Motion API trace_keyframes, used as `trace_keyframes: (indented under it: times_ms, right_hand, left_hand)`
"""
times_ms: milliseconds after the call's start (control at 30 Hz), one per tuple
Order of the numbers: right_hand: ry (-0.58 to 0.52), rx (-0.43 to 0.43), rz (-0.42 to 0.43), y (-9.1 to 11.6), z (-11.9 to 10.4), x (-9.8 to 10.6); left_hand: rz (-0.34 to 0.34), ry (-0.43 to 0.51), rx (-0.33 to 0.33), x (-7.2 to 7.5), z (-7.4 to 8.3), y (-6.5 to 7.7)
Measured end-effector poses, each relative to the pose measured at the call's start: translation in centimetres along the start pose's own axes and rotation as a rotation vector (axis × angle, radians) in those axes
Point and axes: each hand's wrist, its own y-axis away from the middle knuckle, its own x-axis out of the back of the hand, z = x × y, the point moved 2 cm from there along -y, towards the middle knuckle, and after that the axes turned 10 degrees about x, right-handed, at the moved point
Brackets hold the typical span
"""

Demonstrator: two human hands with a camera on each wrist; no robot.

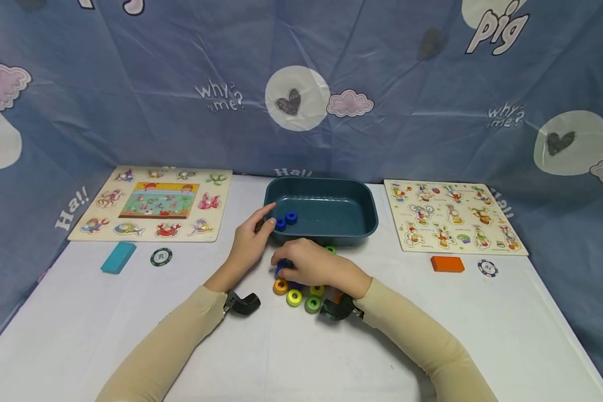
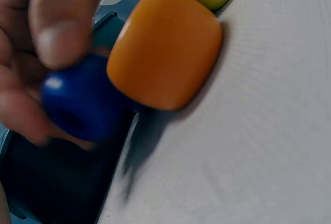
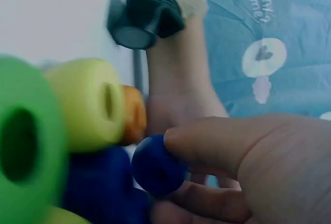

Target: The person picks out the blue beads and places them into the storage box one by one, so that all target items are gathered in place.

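A person in beige sleeves works at a white desk, the right hand pinching a blue bead between thumb and fingers just in front of a dark teal tray. The left hand rests against the tray's left rim, fingers and thumb extended and relaxed, grasping no bead. Two blue beads sit inside the tray, near its left front corner, close to the left thumb.

On the desk below the right hand lies a cluster of loose beads: an orange bead, a yellow bead and a green bead among them, with others partly hidden by the hand and wrist. Another green bead shows beside the tray's front wall. A dark camera is strapped to each wrist.

To the left lie a sea-animal puzzle board, a turquoise block and a dark green chip; to the right, a second puzzle board with small figures, an orange block and a blue-and-white chip. A blue printed cloth hangs behind.
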Motion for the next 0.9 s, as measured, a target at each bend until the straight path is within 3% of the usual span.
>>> trace_keyframes:
  times_ms: [100, 233, 367, 467, 633, 900]
  right_hand:
    - [-0.035, 0.023, 0.07, 0.0, 0.1, 1.5]
    - [-0.065, 0.021, 0.232, 0.0, 0.9, 4.4]
    - [-0.08, -0.088, 0.42, -0.2, 3.3, 6.0]
    - [-0.062, -0.189, 0.491, -0.2, 5.5, 5.8]
    - [-0.059, -0.297, 0.441, 0.1, 7.9, 4.7]
    - [-0.102, -0.351, 0.283, -0.1, 9.2, 3.8]
  left_hand:
    - [0.009, -0.019, 0.007, 0.1, 0.0, 0.0]
    - [0.021, -0.039, 0.008, 0.1, -0.1, -0.1]
    - [0.018, -0.021, 0.011, 0.0, -0.1, -0.2]
    - [0.009, -0.007, 0.02, -0.1, -0.2, -0.2]
    - [0.014, -0.002, 0.011, -0.2, -0.1, -0.1]
    - [0.008, 0.013, -0.001, 0.0, 0.0, 0.0]
